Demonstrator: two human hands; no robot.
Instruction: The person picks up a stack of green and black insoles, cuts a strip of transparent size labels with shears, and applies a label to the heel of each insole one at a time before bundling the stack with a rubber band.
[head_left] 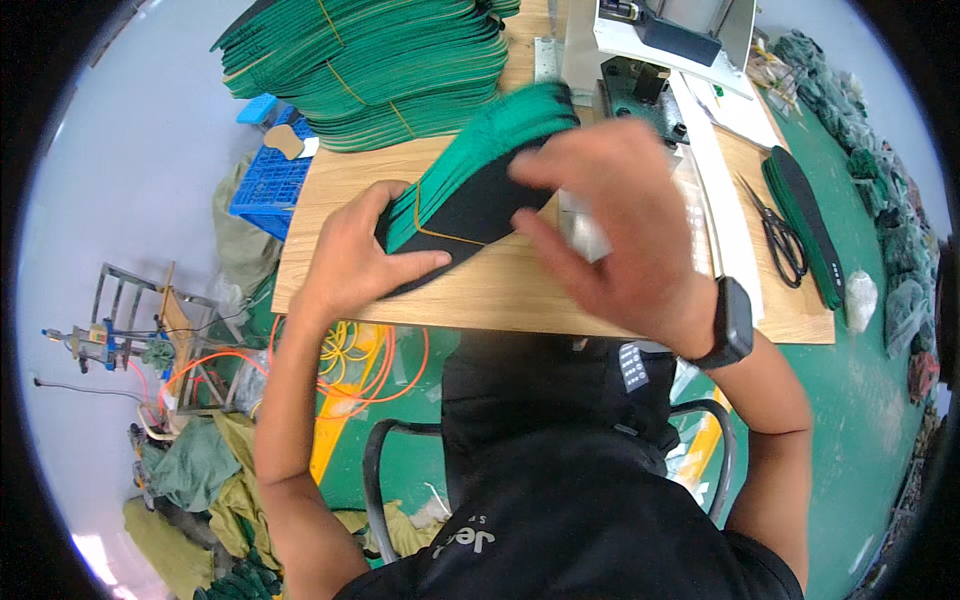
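A bundle of green and black shoe insoles [478, 195] is tilted above the wooden table, with a yellowish rubber band [418, 212] around its near-left end. My left hand [350, 250] grips that end, its thumb lying across the black face and its fingers behind. Beside the bundle's right edge is my right hand [630, 225], blurred by motion, with thumb and fingers apart. It appears to hold nothing, though its fingertips overlap the black insole, and I cannot tell whether they touch it.
Tall banded stacks of green insoles [370, 85] fill the table's back left. A blue crate [268, 195] stands off its left edge. A bench machine with a metal fixture [645, 95] is at the back right. Black scissors [780, 240] and more insoles [803, 220] lie at the right.
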